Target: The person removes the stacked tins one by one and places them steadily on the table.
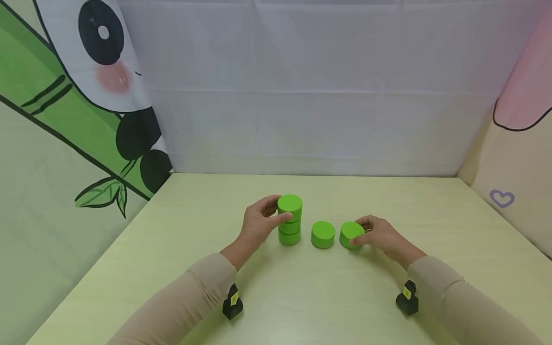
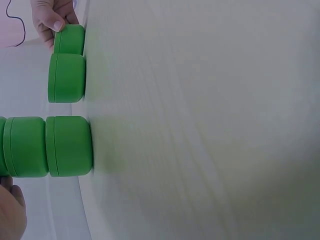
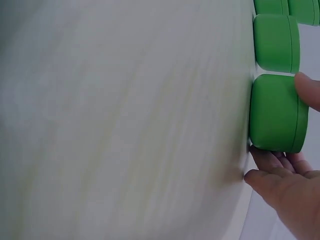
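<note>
A person's left hand (image 1: 258, 225) clasps a stack of green discs (image 1: 290, 220) on a pale tabletop (image 1: 302, 306), thumb and fingers curled round its upper half; the stack looks three high, the top disc sitting a shade off-centre. The right hand (image 1: 379, 235) pinches a lone green disc (image 1: 350, 234), thumb on its near face and fingers behind it, and that disc appears tipped up on its edge rather than lying flat. Between the two grips stands a third, free green disc (image 1: 323, 234) — just beside the pinched one, and near the stack without touching it.

The likeliest trouble is at the stack: a sideways nudge from the left hand could slide the top disc off, since nothing but friction seems to hold the layers. The pinched disc, if it slips, would probably knock the free one beside it.

Room is generous — bare tabletop lies toward the person and behind the discs up to the white backdrop (image 1: 310, 96), with the table's side edges well apart from both hands. The tight spot is the narrow gap inward of each grip.
</note>
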### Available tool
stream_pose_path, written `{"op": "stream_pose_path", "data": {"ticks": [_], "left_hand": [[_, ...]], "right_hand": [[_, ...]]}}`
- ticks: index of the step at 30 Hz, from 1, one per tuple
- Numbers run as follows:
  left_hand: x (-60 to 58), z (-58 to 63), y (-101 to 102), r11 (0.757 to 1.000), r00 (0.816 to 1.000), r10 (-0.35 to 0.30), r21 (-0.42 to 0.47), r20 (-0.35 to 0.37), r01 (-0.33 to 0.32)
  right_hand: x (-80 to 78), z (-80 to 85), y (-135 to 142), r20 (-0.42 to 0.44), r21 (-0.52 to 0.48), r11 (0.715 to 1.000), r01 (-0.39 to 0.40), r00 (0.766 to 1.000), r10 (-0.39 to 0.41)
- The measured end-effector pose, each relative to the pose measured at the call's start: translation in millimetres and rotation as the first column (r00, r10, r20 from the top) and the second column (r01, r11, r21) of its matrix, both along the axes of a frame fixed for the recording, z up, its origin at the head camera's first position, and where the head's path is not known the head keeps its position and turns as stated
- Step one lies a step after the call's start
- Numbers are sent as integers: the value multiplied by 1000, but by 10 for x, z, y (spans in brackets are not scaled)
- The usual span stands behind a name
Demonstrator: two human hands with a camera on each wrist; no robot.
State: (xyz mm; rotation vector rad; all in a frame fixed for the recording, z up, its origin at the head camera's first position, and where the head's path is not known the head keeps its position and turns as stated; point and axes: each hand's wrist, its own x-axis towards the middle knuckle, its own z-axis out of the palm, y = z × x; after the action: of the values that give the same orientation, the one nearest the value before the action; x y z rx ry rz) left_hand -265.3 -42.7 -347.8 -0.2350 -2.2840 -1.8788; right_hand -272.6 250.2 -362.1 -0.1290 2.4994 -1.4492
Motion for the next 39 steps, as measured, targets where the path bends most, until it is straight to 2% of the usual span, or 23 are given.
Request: {"op": "stream_pose_path", "data": {"ticks": [13,22,28,34,39], "left_hand": [[14,-47,0,1000,1000,14,22,-16,-14],[29,-86,-6,999,999,-9,43,-34,11],[22,-98,-39,999,1000,-7,47,-11,8],[5,-146,-62,998,1000,-13,67,6,12],[15,-141,-65,998,999,-21,65,33,19]], "right_hand": [[8,13,-11,6,-15,999,-29,1000,29],[39,68,-1,-10,-7,997,-77,997,77],[-18,243,-4,-79,24,996,-91,993,93],[-85,457,-118,-126,-10,992,-129,984,126],[-124,556,-279,-143,-43,986,-164,977,156]]}}
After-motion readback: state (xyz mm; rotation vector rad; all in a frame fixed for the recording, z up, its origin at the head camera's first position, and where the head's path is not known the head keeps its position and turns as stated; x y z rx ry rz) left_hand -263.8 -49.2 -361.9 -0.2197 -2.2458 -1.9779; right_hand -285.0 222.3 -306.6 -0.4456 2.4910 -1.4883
